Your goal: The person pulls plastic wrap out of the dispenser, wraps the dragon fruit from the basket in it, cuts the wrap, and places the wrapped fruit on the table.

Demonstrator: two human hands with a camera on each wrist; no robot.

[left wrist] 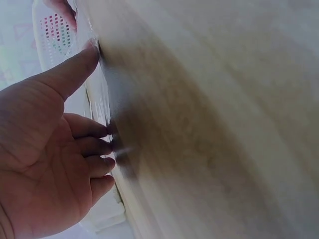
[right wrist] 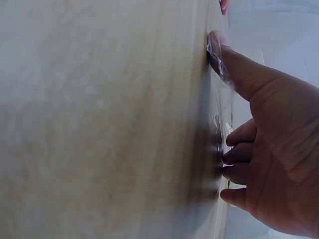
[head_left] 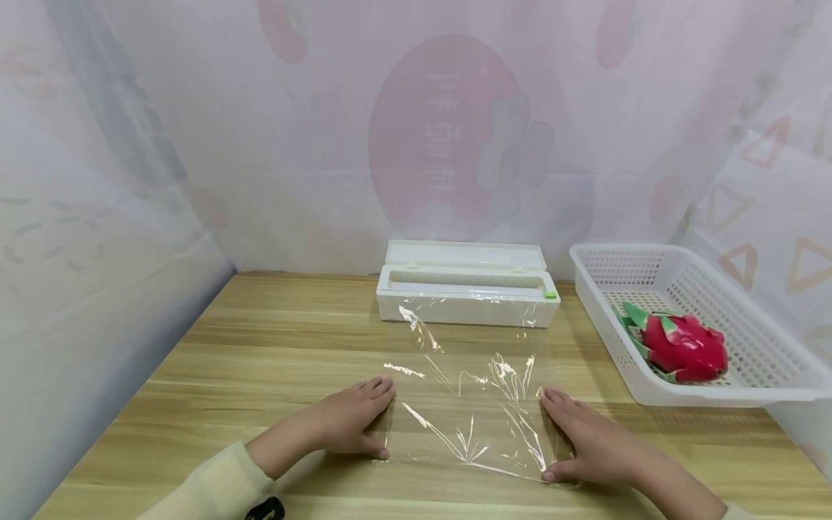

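A crinkled sheet of clear cling film [head_left: 474, 404] lies on the wooden table [head_left: 260, 347], reaching back to a white cling film dispenser box [head_left: 466, 285] whose lid stands open. My left hand [head_left: 354, 422] lies flat on the sheet's left edge with fingers straight. At the right edge my right hand [head_left: 578, 440] presses down the same way. In the left wrist view the left hand's fingertips [left wrist: 102, 147] touch the film [left wrist: 99, 94] on the tabletop. In the right wrist view the right hand's fingertips [right wrist: 227, 157] touch the film [right wrist: 222, 69].
A white perforated plastic basket [head_left: 760, 386] stands at the right of the table and holds a pink dragon fruit [head_left: 685, 347]. Sheer patterned curtains hang close behind and on both sides. Bare wood stretches to the left of the film.
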